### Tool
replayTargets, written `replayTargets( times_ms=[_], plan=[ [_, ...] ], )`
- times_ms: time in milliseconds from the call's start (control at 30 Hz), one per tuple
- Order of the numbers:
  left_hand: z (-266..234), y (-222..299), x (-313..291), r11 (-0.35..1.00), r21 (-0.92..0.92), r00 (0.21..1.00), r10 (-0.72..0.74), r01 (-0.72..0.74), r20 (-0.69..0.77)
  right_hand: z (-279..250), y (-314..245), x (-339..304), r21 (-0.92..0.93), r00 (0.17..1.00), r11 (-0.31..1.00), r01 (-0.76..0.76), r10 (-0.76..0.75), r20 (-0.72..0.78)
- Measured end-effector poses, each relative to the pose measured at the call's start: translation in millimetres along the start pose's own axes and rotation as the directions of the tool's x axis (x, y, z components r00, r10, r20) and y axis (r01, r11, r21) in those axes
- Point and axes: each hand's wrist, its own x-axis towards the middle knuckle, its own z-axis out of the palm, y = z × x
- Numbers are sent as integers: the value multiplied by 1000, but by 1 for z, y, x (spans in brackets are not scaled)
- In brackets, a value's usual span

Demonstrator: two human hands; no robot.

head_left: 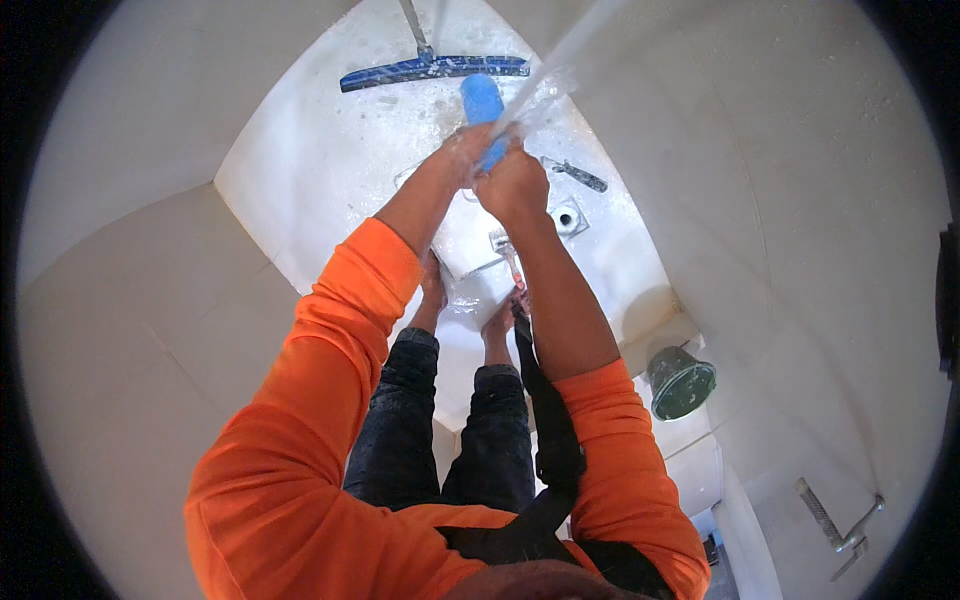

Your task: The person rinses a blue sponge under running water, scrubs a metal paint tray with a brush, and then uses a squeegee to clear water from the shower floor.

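Both hands are closed around a wet blue cylinder (482,98), which looks like a paint roller sleeve. My left hand (468,152) grips it from the left, and my right hand (515,183) is closed on it slightly nearer to me. A whitish stream of water (560,62) slants across from the upper right and splashes at the hands. The fingers and the middle of the cylinder are partly hidden. Below my hands, a brush with a reddish handle (517,272) lies by my right foot.
A blue floor squeegee (432,68) lies at the far end of the wet white floor (320,150). To the right are a dark-handled tool (582,177) and a square drain fitting (567,219). A dark green bucket (681,384) stands by the right wall, below a wall-mounted tap (853,540).
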Motion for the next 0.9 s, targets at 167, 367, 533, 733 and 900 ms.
replayTargets(
  times_ms=[167, 367, 533, 733, 900],
  plan=[
    [3, -19, 2, 980, -198, 995, 51, -32, 91, 9, 6, 2, 89, 999, 995, -36, 36, 6],
    [-15, -34, 27, 949, -307, 993, 96, -70, 73, 37, 27, -2, 647, 988, 747, -155, 130, 87],
    [-17, -27, 31, 918, -384, 995, 94, -99, -31, 20, 20, -27, 837, 867, 232, -495, 196, 458],
    [-51, -9, 57, 933, -344, 990, 131, -108, 45, 9, 12, -70, 829, 826, 115, -547, 236, 512],
    [-122, -4, 116, 799, 594, 838, 384, -91, -388, 11, 1, -93, 436, 998, 899, -30, 6, 55]
  ],
)
